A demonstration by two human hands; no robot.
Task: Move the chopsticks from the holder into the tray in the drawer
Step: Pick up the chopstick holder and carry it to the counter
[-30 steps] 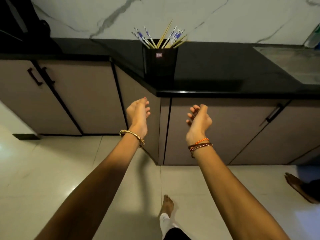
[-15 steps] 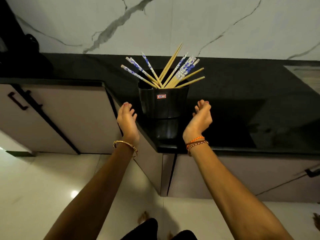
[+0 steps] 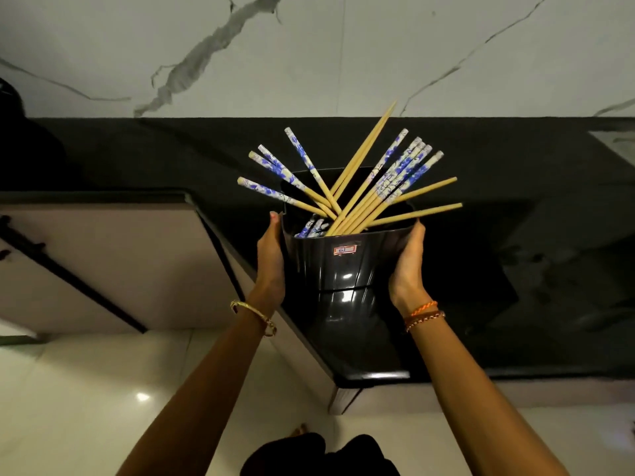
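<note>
Chopsticks standing bundled in the black holder, fanned out over its rim; some plain wood, others with blue-and-white patterned tops, a few patterned ends lying low inside the near wall. Holder upright on the glossy black table, near the table's front corner, a small red label on the near face. Held between the two hands: left hand flat against the holder's left side, fingertips reaching just to the rim; right hand pressed against the right side, thumb up near the rim. Grip of each hand closed around the holder's walls, palms facing each other, the holder filling the space between. Cannot tell whether the base is lifted or resting on the table. Just behind the left grip, a gold bangle on the wrist; behind the right grip, orange and beaded thread bracelets. Beyond the grips, away from the person, white marble wall with grey veins. To the left of the left grip and lower, beige cabinet doors with dark handles. Below both forearms, pale glossy floor tiles.
</note>
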